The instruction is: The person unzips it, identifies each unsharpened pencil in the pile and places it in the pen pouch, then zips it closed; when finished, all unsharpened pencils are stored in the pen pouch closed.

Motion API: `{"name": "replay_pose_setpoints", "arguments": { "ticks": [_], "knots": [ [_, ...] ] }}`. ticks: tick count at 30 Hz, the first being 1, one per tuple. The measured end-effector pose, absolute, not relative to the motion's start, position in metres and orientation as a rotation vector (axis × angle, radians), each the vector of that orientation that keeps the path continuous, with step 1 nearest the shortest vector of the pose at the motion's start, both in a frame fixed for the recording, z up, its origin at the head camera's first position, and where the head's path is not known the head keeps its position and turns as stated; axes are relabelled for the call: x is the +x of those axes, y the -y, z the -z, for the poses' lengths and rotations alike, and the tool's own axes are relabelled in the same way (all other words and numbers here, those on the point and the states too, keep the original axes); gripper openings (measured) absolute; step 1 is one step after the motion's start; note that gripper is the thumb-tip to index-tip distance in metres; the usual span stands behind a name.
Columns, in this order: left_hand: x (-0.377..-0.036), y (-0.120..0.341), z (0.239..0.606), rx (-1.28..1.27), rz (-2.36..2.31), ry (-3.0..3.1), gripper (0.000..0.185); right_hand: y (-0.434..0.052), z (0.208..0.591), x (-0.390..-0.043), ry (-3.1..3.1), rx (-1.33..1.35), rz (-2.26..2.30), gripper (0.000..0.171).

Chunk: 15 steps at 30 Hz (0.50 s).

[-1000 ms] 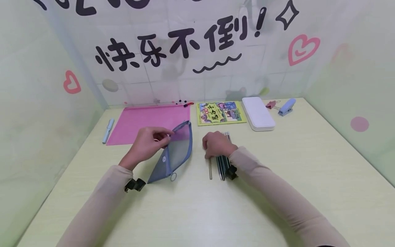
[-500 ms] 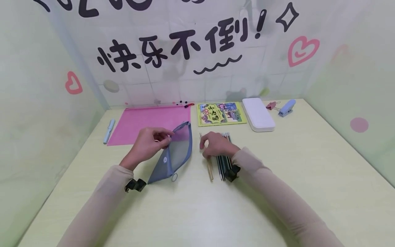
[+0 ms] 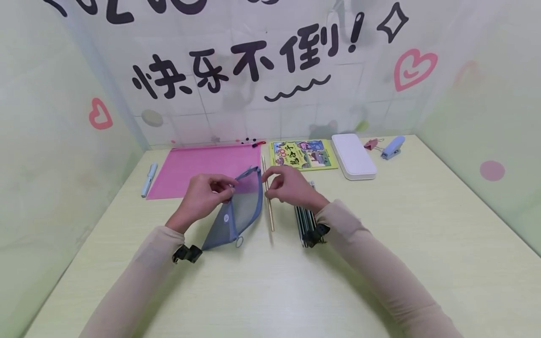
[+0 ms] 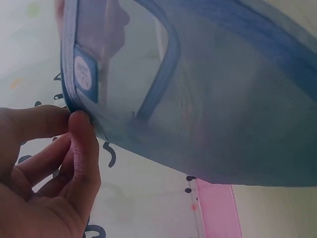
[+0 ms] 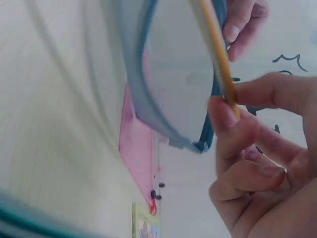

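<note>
Pouch (image 3: pixel 247 209) and yellow pencil (image 3: pixel 270 211) are now side by side: above the worktop (image 3: pixel 270 291), the left hand (image 3: pixel 203 195) pinches the pouch's rim, its mouth parted, while the right hand (image 3: pixel 288 185) pinches the pencil just beside it, whether touching cannot be told. Half a second ago the pencil was nearer the dark pencils (image 3: pixel 305 223), so the work seems past picking up and into bringing it to the pouch.
</note>
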<state>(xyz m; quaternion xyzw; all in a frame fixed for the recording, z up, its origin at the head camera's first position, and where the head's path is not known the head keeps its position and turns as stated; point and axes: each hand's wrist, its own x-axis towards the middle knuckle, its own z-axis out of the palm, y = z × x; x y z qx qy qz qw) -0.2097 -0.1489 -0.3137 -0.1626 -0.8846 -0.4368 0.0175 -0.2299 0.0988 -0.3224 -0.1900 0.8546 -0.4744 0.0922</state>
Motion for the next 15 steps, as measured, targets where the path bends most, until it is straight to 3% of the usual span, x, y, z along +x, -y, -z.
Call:
{"name": "replay_pose_setpoints", "arguments": {
  "ticks": [15],
  "knots": [
    [-0.211,0.145,0.314,-0.48,1.381,2.752,0.018,-0.062,0.33,-0.232,-2.532,-0.329,1.777,0.025]
  ]
}}
